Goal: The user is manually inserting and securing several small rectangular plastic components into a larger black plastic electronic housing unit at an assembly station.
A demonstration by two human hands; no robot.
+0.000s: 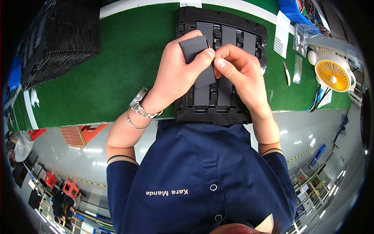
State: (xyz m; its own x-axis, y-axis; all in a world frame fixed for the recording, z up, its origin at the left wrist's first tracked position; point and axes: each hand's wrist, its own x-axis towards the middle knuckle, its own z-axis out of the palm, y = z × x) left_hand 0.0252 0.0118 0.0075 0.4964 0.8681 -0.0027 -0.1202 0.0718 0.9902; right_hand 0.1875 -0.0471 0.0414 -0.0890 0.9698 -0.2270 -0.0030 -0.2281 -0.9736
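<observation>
My left hand [177, 66] is closed around a dark grey flat rectangular block [193, 47], its thumb lying across the upper face. Against the block's right edge, my right hand [241, 72] pinches thumb and fingertips together; whatever is between them is too small to make out. Both hands are over a black moulded plastic tray [212, 117] at the table's near edge. In its long slots lie several similar dark grey blocks [226, 91], partly hidden by my hands.
A tall stack of black trays [62, 35] stands on the green table [132, 46] at the left. Right of my tray are a white-handled knife [287, 74], a printed sheet [281, 35], clear plastic bags [300, 41], and a white and yellow fan [332, 74]. A blue bin [296, 13] sits farther back.
</observation>
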